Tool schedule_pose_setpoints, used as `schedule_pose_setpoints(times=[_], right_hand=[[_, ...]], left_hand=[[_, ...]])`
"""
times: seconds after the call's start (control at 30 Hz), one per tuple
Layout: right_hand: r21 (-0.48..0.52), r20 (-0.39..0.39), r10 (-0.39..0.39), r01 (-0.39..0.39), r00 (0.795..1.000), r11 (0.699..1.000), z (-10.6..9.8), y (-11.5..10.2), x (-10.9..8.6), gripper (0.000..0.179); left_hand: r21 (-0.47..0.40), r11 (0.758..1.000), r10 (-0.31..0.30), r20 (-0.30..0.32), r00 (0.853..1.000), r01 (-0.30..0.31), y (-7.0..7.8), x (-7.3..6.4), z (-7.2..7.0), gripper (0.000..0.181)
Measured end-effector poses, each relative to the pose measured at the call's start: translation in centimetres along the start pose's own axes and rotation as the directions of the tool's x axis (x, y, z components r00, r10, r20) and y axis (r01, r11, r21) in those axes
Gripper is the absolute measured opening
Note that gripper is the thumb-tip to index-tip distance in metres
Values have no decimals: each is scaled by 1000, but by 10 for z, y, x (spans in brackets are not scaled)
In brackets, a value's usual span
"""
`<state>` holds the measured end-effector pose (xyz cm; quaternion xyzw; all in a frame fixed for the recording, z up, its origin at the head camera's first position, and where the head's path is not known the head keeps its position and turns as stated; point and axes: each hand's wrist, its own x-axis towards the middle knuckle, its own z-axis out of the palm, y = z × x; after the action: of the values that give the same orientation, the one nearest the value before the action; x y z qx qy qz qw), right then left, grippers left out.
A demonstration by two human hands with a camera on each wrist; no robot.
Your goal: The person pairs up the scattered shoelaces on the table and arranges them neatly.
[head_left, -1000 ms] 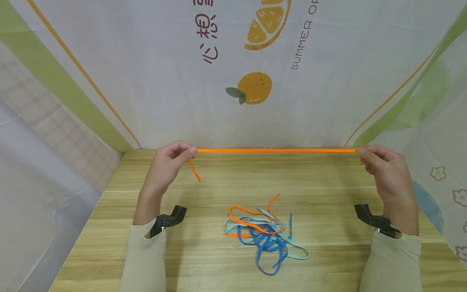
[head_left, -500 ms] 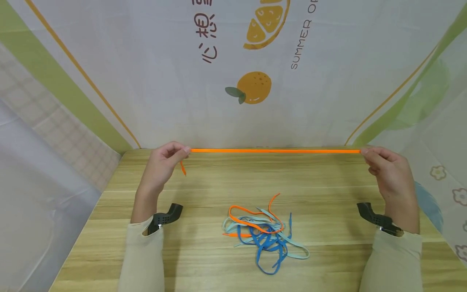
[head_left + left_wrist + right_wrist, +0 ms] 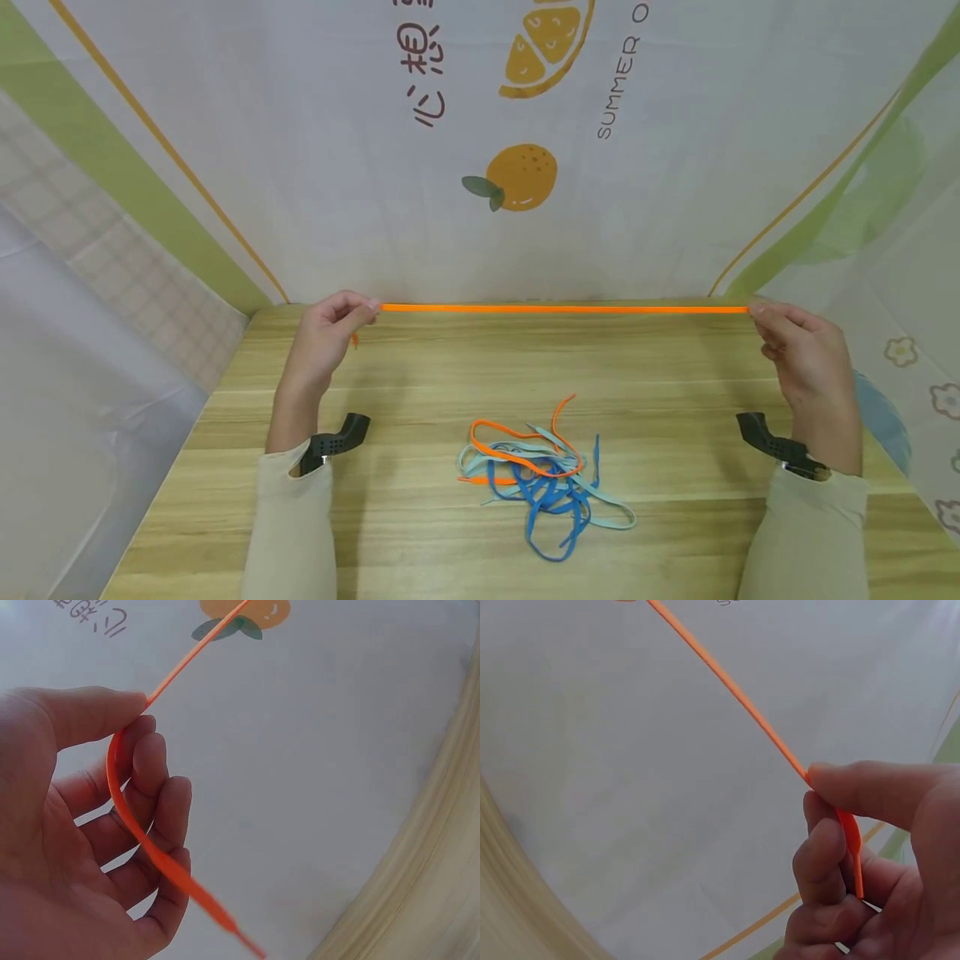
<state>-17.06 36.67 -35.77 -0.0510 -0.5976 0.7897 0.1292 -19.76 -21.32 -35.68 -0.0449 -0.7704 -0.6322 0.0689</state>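
Note:
An orange shoelace (image 3: 562,309) is stretched straight and level between both hands, above the far part of the table. My left hand (image 3: 326,337) pinches it between thumb and forefinger; in the left wrist view a loose tail of the shoelace (image 3: 172,871) curves down past the other fingers to its thin tip. At the other side my right hand (image 3: 806,350) pinches it near its end, and the short tipped end (image 3: 853,836) hangs below the thumb in the right wrist view. Nearer the body, a tangled pile of blue (image 3: 551,500), pale green and orange shoelaces lies on the table.
The wooden table (image 3: 225,467) has light grain. A white cloth (image 3: 375,208) printed with oranges and lettering hangs behind its far edge, with more cloth at both sides. Each wrist wears a black camera mount (image 3: 337,442).
My left hand has moved left and my right hand slightly right, so the stretched span is longer. The loose tail at the left hand shows shorter. The pile has stayed put.

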Motion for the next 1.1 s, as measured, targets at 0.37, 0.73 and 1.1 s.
schedule_pose_setpoints(times=[0.37,0.73,1.1], right_hand=[[65,-48,46,-43,998,997,-10,2,4,19],[159,-65,72,-61,995,985,-20,4,7,19],[224,-113,97,-70,989,972,-25,3,7,20]], left_hand=[[16,1000,-20,-31,999,21,-8,2,-9,19],[-19,999,-30,-63,998,28,-15,2,-16,20],[-13,997,-74,-97,993,73,-20,4,-23,22]])
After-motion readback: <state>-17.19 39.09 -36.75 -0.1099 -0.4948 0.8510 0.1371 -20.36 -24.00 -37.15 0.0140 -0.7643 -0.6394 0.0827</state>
